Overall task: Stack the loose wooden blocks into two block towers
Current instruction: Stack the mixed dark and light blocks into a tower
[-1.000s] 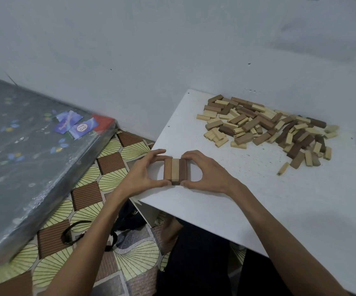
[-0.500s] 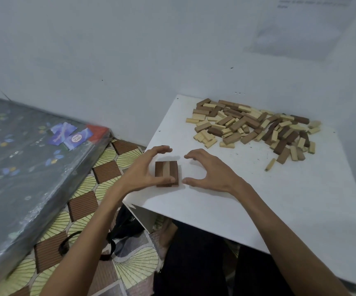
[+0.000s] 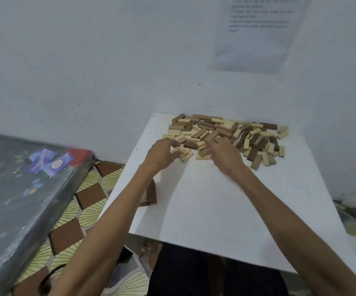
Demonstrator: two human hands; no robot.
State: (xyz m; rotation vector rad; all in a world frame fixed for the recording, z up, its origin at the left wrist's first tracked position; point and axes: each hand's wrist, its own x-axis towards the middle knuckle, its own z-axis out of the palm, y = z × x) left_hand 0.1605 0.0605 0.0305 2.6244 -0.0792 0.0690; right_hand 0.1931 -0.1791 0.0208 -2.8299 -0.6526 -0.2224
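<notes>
A heap of loose light and dark wooden blocks covers the far part of the white table. Both my hands are at the heap's near edge. My left hand curls its fingers round a light block. My right hand has its fingers bent down onto blocks at the heap's front; whether it holds one is hidden by motion blur. A flat layer of three blocks, dark on the outside, lies near the table's left edge, partly hidden behind my left forearm.
The table stands against a white wall with a printed sheet on it. A plastic-wrapped mattress lies to the left, beside patterned floor tiles. My legs are under the table's front edge.
Both hands left the three-block layer and reached forward to the heap. My head tilted up, so the table sits lower in view.
</notes>
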